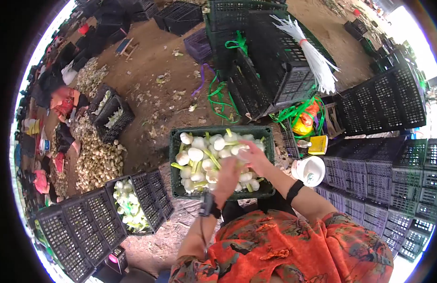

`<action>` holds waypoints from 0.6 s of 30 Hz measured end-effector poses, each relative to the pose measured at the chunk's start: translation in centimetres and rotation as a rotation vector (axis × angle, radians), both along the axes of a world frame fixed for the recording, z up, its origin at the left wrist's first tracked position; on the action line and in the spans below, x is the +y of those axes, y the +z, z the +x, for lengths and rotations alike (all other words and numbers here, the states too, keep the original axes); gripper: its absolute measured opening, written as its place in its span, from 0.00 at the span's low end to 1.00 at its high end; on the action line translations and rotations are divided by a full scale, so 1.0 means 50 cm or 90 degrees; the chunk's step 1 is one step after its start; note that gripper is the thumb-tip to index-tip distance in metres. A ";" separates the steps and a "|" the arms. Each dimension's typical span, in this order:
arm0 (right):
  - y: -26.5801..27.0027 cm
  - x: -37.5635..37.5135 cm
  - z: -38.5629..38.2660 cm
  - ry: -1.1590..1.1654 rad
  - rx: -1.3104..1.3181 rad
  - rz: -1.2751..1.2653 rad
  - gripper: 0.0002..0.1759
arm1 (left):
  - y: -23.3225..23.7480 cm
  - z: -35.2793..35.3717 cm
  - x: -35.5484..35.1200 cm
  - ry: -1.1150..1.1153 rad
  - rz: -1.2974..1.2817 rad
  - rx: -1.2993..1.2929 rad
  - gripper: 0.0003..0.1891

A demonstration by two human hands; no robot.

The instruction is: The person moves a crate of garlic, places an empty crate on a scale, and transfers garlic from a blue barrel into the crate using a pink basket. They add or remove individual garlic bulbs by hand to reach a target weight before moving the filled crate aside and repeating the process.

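A dark green plastic crate [175, 162] in front of me holds a heap of white garlic bulbs [195, 154] with short green stems. Over the right half of the heap, my left hand [228, 177] reaches in from below, its fingers smeared by motion. My right hand [256, 159] is close beside it, slightly higher and to the right, with fingers bent toward the bulbs. Motion blur hides whether either hand grips a bulb. A dark band circles my right wrist, and a dark strapped device [208, 204] sits on my left wrist.
Stacked black crates [369, 177] and a white bucket [309, 170] stand on the right. White strips [305, 47] lie over a crate ahead. Left are a crate of garlic [129, 205], a loose garlic pile [98, 162] and a person in red [63, 101]. Green straps [220, 101] trail on the ground.
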State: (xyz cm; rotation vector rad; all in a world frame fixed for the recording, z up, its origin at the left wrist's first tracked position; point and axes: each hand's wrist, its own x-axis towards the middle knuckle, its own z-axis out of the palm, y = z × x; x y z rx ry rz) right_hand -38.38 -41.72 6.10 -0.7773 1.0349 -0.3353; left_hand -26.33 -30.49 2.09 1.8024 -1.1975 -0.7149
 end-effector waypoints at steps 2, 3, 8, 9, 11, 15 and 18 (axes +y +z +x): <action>-0.032 -0.036 -0.007 -0.008 0.124 -0.138 0.19 | 0.012 -0.031 -0.009 -0.052 -0.112 -0.118 0.17; -0.039 -0.051 -0.009 -0.029 0.208 -0.258 0.20 | 0.015 -0.023 -0.008 -0.045 -0.112 -0.121 0.17; -0.058 -0.117 -0.023 0.057 0.274 -0.886 0.19 | -0.011 0.003 0.054 0.019 0.153 -0.306 0.21; -0.090 -0.111 -0.032 0.180 0.290 -0.817 0.21 | -0.015 0.000 0.072 -0.002 0.144 -0.332 0.21; -0.253 -0.123 -0.080 0.367 0.384 -0.817 0.26 | -0.025 0.022 0.081 -0.014 0.111 -0.257 0.20; -0.163 -0.114 -0.061 0.373 0.440 -0.695 0.30 | 0.020 0.114 0.066 0.201 0.067 -0.275 0.20; -0.117 -0.098 -0.049 0.412 0.543 -0.733 0.33 | 0.006 0.179 0.023 0.255 0.124 -0.311 0.28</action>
